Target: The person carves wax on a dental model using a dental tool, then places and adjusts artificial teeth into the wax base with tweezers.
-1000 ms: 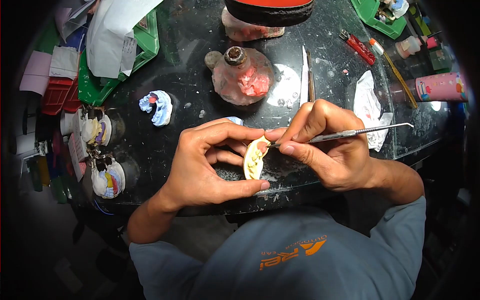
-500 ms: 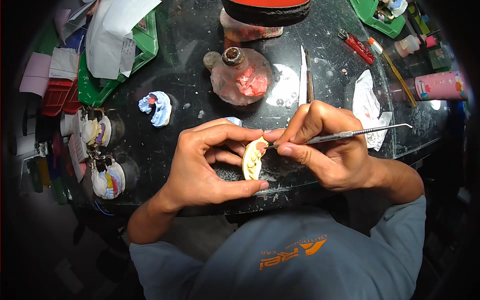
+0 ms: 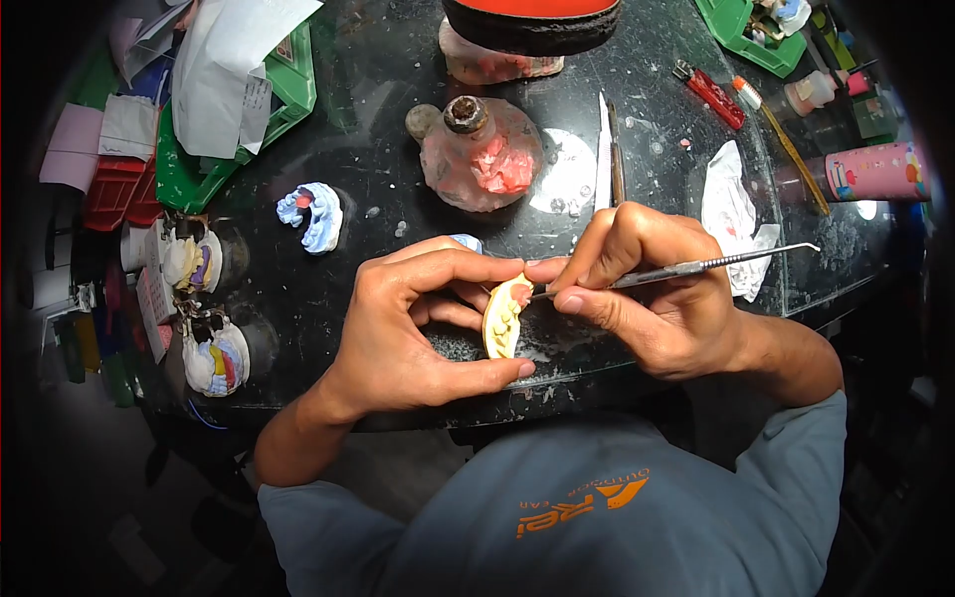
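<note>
A yellow dental cast [image 3: 503,323] with a patch of pink wax [image 3: 520,295] at its upper end is gripped by my left hand [image 3: 403,323], fingers at the top and behind, thumb near the lower end. My right hand [image 3: 662,294] pinches a slim metal dental carving tool [image 3: 696,267]. Its working tip meets the cast beside the pink patch, while the hooked far end points right. Behind my left hand, part of a light blue piece [image 3: 467,242] shows; the rest is hidden.
A glass spirit burner [image 3: 477,164] stands ahead, with a knife [image 3: 603,149] and a brush [image 3: 617,164] beside it. Left are a blue-white cast [image 3: 323,219], articulated models [image 3: 214,358] and a green bin [image 3: 189,184]. Crumpled tissue [image 3: 731,214] and a red-handled tool [image 3: 711,95] lie right.
Hardly anything differs. Both hands keep their hold on the cast and the tool, with only a tiny shift of the whole view.
</note>
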Motion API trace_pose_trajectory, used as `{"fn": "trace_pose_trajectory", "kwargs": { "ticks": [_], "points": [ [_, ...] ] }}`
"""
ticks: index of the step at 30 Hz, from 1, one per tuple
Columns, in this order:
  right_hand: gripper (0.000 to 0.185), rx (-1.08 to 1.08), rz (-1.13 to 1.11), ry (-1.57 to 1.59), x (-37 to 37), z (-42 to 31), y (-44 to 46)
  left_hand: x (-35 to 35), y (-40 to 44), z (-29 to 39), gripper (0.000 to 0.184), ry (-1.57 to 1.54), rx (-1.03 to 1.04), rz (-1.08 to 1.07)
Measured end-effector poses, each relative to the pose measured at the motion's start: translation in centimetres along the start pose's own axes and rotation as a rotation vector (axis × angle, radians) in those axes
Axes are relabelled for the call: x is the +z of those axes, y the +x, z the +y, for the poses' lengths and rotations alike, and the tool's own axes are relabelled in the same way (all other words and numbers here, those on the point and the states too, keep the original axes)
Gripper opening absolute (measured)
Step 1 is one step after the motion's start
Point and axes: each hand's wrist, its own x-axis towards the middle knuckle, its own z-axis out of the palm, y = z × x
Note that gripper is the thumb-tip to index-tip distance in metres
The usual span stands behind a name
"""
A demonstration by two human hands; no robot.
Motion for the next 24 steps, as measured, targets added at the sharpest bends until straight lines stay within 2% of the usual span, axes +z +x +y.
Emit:
{"fn": "trace_pose_trajectory", "kwargs": {
  "ticks": [7,11,16,24],
  "points": [
    [0.017,-0.017,-0.059,-0.021,-0.3,0.0,0.1,0.1,0.1,-0.1,0.066,0.034,-0.002,0.002],
    [0.015,-0.033,0.038,-0.034,-0.4,-0.6,0.1,0.1,-0.1,-0.1,0.063,0.104,0.031,0.053],
    [0.02,-0.018,0.042,-0.314,-1.4,-2.1,0.7,0.0,-0.2,-0.2,0.065,0.184,0.116,0.132],
    [0.022,-0.237,-0.209,-0.533,-0.9,-3.2,1.2,0.2,-0.2,-0.4,0.058,0.163,0.104,0.195]
  ]
}}
